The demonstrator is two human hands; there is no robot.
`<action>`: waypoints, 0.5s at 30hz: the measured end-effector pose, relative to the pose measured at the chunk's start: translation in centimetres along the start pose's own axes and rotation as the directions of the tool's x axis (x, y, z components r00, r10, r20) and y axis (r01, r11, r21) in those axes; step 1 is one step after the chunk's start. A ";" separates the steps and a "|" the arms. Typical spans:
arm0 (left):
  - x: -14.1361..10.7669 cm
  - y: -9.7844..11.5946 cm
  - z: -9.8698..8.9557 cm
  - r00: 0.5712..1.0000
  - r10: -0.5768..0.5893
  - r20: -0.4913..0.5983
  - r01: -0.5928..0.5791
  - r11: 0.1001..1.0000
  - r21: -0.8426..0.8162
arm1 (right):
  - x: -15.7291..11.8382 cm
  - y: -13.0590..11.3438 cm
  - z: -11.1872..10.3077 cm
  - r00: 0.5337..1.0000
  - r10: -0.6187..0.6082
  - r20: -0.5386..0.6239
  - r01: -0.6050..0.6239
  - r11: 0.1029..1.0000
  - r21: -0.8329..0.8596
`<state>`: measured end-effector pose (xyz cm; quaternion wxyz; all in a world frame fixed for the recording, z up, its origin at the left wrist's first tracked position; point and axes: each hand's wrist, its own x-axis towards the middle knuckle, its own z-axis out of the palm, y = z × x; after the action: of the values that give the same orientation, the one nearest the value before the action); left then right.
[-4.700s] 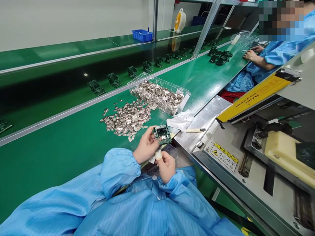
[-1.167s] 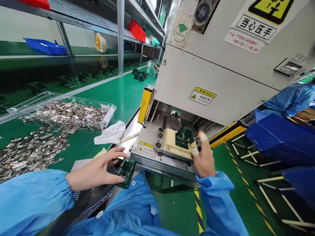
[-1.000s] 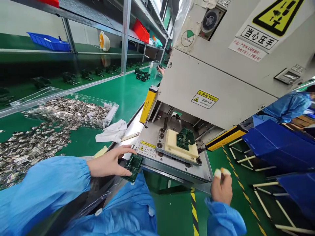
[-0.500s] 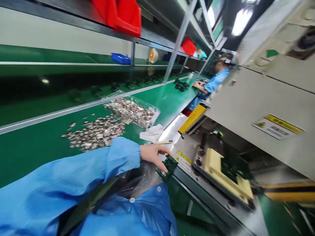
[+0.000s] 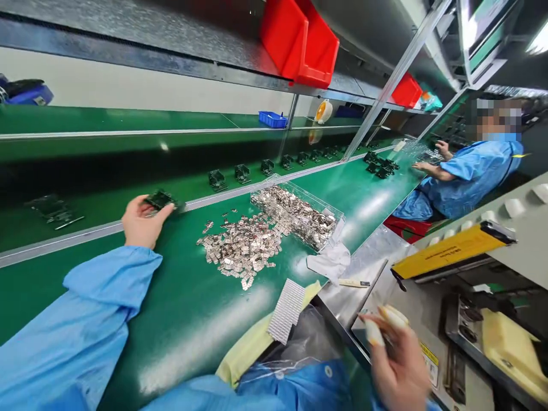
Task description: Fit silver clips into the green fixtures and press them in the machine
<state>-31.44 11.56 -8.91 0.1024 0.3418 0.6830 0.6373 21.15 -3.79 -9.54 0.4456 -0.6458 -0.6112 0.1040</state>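
While left fingers (image 5: 165, 213) pinch a component (image 5: 159, 198), lettering (image 5: 463, 250) blurs.

factory floor with assembly benches (image 5: 180, 325)

No wording is standing out clearly enough to be read. Small dark print is running along the yellow rectangular bar (image 5: 454, 251) of the machine, beyond the right edge of the green counter (image 5: 192, 342), its letters too small to make out. A white rectangular label with a yellow top band (image 5: 429, 363) is lying on the machine's grey metal deck (image 5: 417, 297), the blurred right hand (image 5: 400, 359) partly covering it. The slim pale strip with a dark end (image 5: 354, 283), just past the counter's right edge, is bearing faint, unreadable marks.
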 end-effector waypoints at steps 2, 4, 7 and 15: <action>2.6 -2.0 -0.2 0.996 -0.017 -0.093 0.023 0.998 0.060 | 3.9 -2.8 4.1 0.966 -0.131 0.225 0.134 0.991 0.003; 4.8 -2.9 0.1 0.993 -0.011 -0.115 0.023 0.994 0.104 | 7.9 -5.3 8.6 0.894 -0.192 0.404 0.231 0.972 -0.050; 7.3 -3.5 1.2 0.998 0.018 -0.054 -0.010 0.988 0.151 | 12.6 -7.4 14.8 0.860 -0.162 0.484 0.292 0.934 -0.206; 9.0 -5.5 2.6 0.992 0.071 0.106 -0.095 0.964 0.247 | 15.5 -7.2 20.6 0.862 -0.158 0.481 0.354 0.867 -0.350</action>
<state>-38.49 19.30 -11.81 0.0640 0.4107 0.7377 0.5320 5.78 18.12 -10.09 0.1547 -0.5979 -0.7850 0.0484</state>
